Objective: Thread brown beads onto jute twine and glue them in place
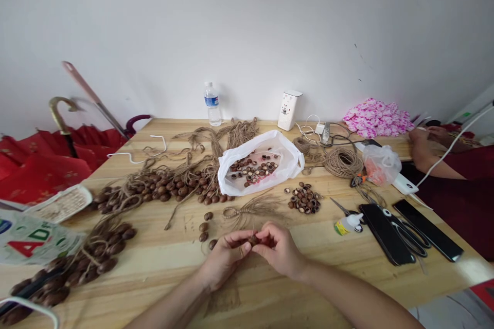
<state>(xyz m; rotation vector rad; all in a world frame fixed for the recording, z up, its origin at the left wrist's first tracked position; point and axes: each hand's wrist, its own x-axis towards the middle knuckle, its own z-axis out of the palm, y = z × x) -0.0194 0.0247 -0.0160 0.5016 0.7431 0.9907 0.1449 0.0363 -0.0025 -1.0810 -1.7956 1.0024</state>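
Nut (252, 240), small, round and brown, held between the fingertips of both hands above the near middle of a pale wooden desk (150, 262). The left hand (226, 262) pinches it with thumb and forefinger; the right hand (283, 252) closes its fingertips on the other side. A thin strand (253, 224) stands up beside the nut, too fine to tell whether it is attached.

A light, steady pinch would likely suit this hard, curved surface; pressing unevenly could make it roll. Keeping the fingertips to the sides should leave the top in sight and spare the strand.

Just beyond lies a bundle of coarse, hairy cord (241, 212), looped at one end and frayed at the other. Four loose nuts (203, 226) sit to its left. Behind, a crinkled white plastic bag (260, 187) gapes open over hollow shells, and more cupped shells (304, 199) form a pile nearby. To the right are a small glue bottle (347, 224) and a round coil of rough twine (343, 163).
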